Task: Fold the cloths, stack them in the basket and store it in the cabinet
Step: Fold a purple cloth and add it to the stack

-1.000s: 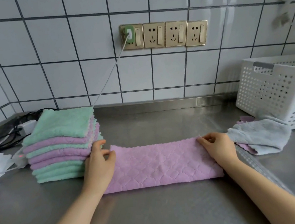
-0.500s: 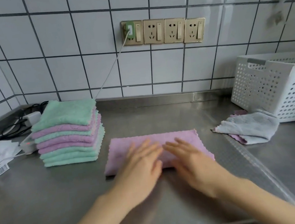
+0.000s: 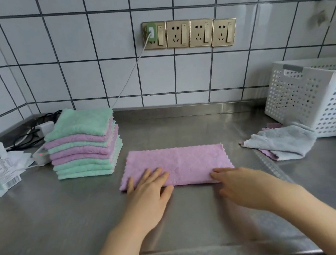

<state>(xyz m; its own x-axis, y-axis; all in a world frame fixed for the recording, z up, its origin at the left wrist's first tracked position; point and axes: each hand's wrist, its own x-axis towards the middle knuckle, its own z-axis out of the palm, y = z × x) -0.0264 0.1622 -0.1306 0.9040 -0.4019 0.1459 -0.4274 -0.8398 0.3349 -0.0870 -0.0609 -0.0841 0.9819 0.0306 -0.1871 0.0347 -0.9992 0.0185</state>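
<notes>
On the steel counter (image 3: 184, 129), mid-task: a stack (image 3: 84, 144) of folded green and pink cloths at the left, near the wall; a pink cloth (image 3: 179, 162) folded into a long strip in the middle, just beside the stack; a grey cloth (image 3: 281, 142) crumpled at the right, touching the foot of the basket (image 3: 316, 100), with a pink edge showing beneath it. Nothing visible inside the basket, though much of its inside hidden; no cabinet in view. So, judging by this: most folding done, the strip wanting at least one more fold, the grey one and whatever lies under it untouched, then stacking in the basket and storing all left. Left hand (image 3: 149, 191) flat and open, fingers spread on the strip's near left corner; right hand (image 3: 248, 185) open too, fingertips on the near right corner, gripping nothing. Against half a second ago: hands then close together over the strip's middle, now apart at its two near corners, as if smoothing outward; cloth itself lying much the same, view nudged slightly.
</notes>
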